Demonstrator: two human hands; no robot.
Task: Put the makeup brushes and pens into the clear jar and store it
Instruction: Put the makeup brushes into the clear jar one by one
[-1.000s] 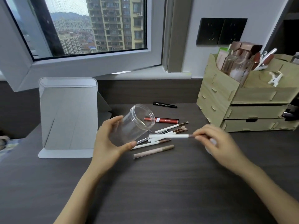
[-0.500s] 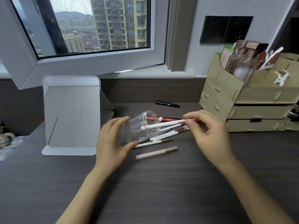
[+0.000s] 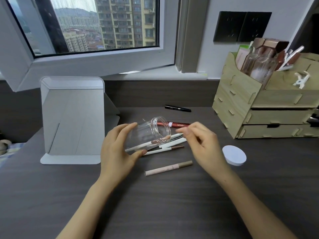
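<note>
Clear jar (image 3: 148,133) lies tilted on its side in the left hand (image 3: 119,149), its open mouth turned toward the wooden organizer (image 3: 241,107) and raised just above the dark desk (image 3: 155,204). The left hand wraps the jar's closed end, thumb underneath and fingers curled over the top. One white-handled brush (image 3: 138,147) sits inside the jar, its tip at the mouth. The right hand (image 3: 202,142) hovers just beside the jar's mouth, fingers loosely curled and blurred; whether it pinches anything I cannot tell. Under the jar's mouth lies a small cluster of white brushes and pens (image 3: 170,144). A pink pen with a brown cap (image 3: 168,168) lies alone nearer the person than the jar. A red tube (image 3: 177,125) lies just behind the jar, and a black pen (image 3: 177,108) farther behind it. The white lid (image 3: 233,155) rests beyond the right hand from the jar. A folding mirror (image 3: 72,118) stands on the jar's other side.
</note>
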